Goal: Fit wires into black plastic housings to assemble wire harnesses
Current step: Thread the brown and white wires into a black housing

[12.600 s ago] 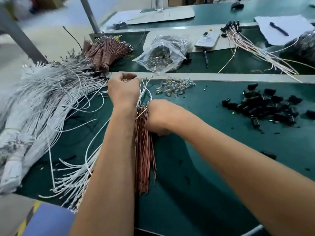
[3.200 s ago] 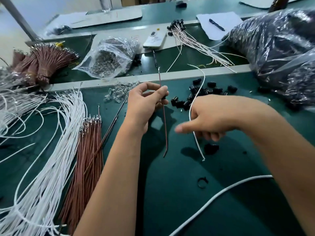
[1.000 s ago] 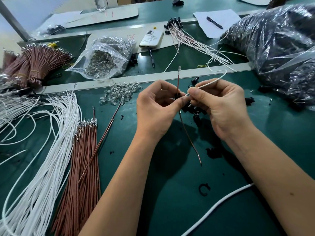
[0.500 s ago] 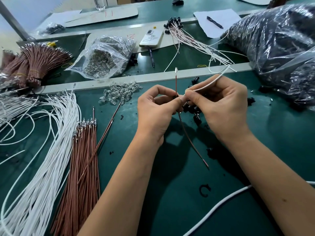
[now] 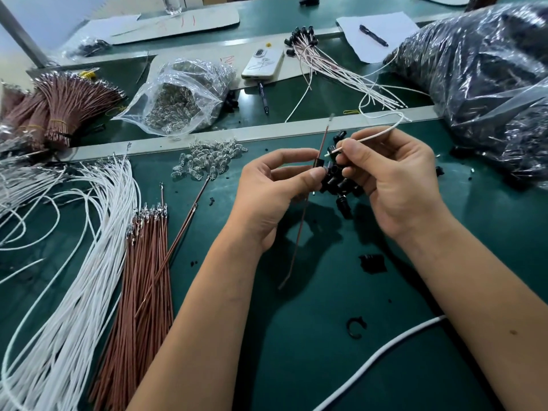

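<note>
My left hand (image 5: 271, 188) pinches a small black housing (image 5: 318, 163) with a brown wire (image 5: 299, 241) running through it; the wire's upper end sticks up and its tail hangs toward the green mat. My right hand (image 5: 394, 179) pinches a white wire (image 5: 373, 137) near its tip, and the tip points at the housing from the right, a little apart from it. A pile of loose black housings (image 5: 341, 185) lies on the mat between and below both hands. White wires (image 5: 89, 262) and brown wires (image 5: 145, 262) lie in bundles at the left.
Clear LED parts (image 5: 207, 161) lie scattered behind my left hand, with a bag (image 5: 181, 99) of them farther back. Finished harnesses (image 5: 332, 69), a phone (image 5: 262, 63) and a large plastic bag (image 5: 489, 84) sit at the back right. A thick white cable (image 5: 385, 354) crosses the near right.
My right hand has drawn the white wire's tip back from the housing, opening a small gap. The brown wire's tail has swung left, closer under my left hand.
</note>
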`<state>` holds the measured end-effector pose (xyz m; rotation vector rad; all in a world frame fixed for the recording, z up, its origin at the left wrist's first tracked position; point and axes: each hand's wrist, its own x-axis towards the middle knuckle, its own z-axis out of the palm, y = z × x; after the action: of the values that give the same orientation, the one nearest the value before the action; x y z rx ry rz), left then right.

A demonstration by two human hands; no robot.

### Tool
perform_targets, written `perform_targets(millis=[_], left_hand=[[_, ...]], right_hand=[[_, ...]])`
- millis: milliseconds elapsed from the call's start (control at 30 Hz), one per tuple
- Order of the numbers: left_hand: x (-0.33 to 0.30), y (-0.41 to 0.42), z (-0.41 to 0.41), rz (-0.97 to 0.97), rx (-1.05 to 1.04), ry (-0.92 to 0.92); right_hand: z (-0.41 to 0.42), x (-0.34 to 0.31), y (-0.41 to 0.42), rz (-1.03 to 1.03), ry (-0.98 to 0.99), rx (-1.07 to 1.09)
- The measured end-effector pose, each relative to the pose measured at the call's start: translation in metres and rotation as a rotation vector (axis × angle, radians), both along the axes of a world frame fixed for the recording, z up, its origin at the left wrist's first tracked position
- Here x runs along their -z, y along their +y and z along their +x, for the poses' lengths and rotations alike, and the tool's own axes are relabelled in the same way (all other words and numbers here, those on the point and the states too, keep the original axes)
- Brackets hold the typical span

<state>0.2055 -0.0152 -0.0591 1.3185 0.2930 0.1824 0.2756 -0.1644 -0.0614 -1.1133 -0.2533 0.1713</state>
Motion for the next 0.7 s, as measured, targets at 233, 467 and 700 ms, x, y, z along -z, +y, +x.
perform_targets(millis=[233,467,700], left_hand=[[-0.0025,0.0041,-0.0019,-0.145,0.128,-0.006],[-0.0045,0.0062,-0.0033,-0.156,0.174,-0.03],[-0.0045,0.0049,-0.0036,-0.142,0.157,-0.014]], right_hand=[[0.0007,-0.0048,-0.0041,-0.014,-0.015,-0.009],[-0.0001,-0.0078,-0.005,-0.008,-0.038,-0.048],[0.0007,-0.0057,-0.0051,-0.044,-0.036,-0.104]])
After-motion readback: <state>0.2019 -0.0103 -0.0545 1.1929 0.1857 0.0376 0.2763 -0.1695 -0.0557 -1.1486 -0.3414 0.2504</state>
